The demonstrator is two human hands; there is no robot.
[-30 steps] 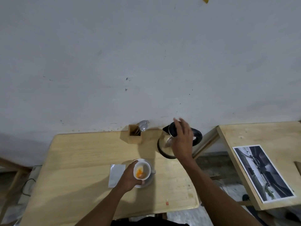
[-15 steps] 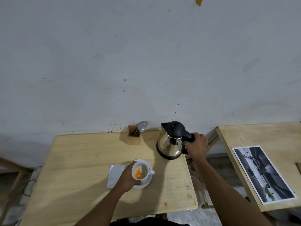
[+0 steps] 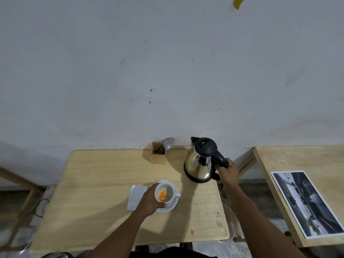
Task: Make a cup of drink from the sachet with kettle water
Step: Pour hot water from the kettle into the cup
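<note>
A white cup point(image 3: 166, 193) with orange powder in its bottom stands on a white saucer point(image 3: 170, 206) near the middle of the wooden table point(image 3: 93, 183). My left hand point(image 3: 149, 200) grips the cup's left side. A steel kettle point(image 3: 200, 164) with a black lid and handle stands upright at the table's back right. My right hand point(image 3: 228, 171) is closed around the kettle's handle. A white sachet point(image 3: 135, 196) lies flat just left of the cup, partly under my left hand.
A wooden holder point(image 3: 158, 153) with a spoon and a fork stands against the wall, left of the kettle. A second wooden table point(image 3: 297, 164) at the right carries a printed photo point(image 3: 305, 203). A gap separates the two tables.
My right hand moved from above the kettle's lid to its handle and closed on it. The left hand has kept hold of the cup.
</note>
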